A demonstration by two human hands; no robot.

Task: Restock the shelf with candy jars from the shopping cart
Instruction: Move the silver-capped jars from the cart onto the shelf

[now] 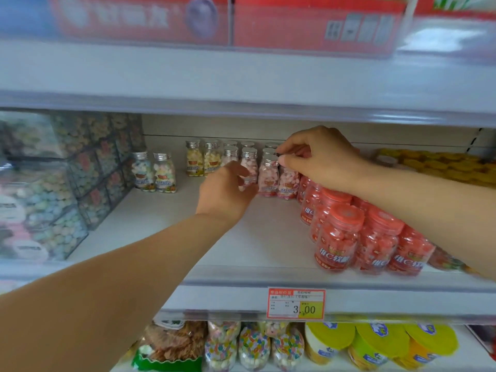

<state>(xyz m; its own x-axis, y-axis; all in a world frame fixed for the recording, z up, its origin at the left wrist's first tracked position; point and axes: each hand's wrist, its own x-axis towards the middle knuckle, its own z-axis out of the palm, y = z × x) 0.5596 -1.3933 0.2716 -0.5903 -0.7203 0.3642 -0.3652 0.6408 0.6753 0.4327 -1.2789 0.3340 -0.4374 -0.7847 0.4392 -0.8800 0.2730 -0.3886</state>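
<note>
Placing small clear silver-capped pink-candy jars (267, 181) mid-frame, the right hand (316, 159) pinched one from above, the left hand (228, 190) curled round another; careful release seemed next.

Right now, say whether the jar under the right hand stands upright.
Upright: the pink jar sits base-down on the shelf, right hand pinching its top.

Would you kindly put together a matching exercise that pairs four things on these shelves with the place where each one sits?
Things:
1. pink candy jars
2. red-lidded jars
3. price tag
4. yellow tubs

Places:
A. lower shelf, right side
B. front edge of the middle shelf
C. middle shelf, front right
D. middle shelf, towards the back, near the centre

Pairs: 1-D, 2-C, 3-B, 4-A
</note>
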